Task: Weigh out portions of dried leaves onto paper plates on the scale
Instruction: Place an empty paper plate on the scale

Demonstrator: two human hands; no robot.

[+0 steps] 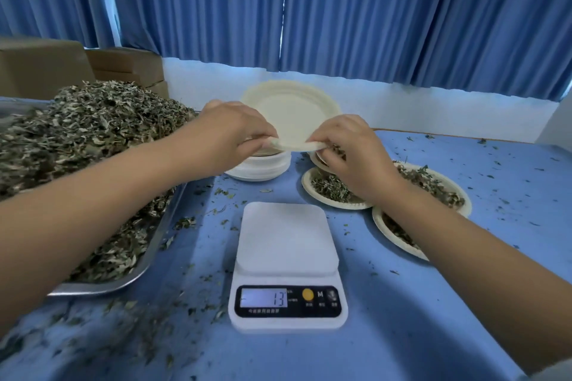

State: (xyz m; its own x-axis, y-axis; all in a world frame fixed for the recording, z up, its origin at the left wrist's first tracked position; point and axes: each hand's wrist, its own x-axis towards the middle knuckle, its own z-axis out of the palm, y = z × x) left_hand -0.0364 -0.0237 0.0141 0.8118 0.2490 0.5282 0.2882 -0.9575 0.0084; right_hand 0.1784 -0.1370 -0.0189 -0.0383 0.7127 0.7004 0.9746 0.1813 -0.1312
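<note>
Paper plate (294, 114): pale cream, round, fluted at the rim, tilted so that its far edge stands higher and its bare face is turned toward the viewer. It is held by its near rim between the two hands. The left grip (235, 130) pinches the rim on the left and the right grip (349, 148) pinches it on the right, so both are clamped on the plate with fingers curled over the edge. The backs of both hands face up, and the forearms reach forward from the lower corners and converge. The plate hangs just above a stack (263, 168) of like plates, beyond the scale (286, 257) and apart from it. The scale rests on the blue desk (433, 303) and its display reads 13. At left, a metal tray (123, 284) is heaped with dried leaves (93, 133). At right, filled plates (334, 192) lie partly behind the right forearm. Leaf crumbs are scattered over the desk.
</note>
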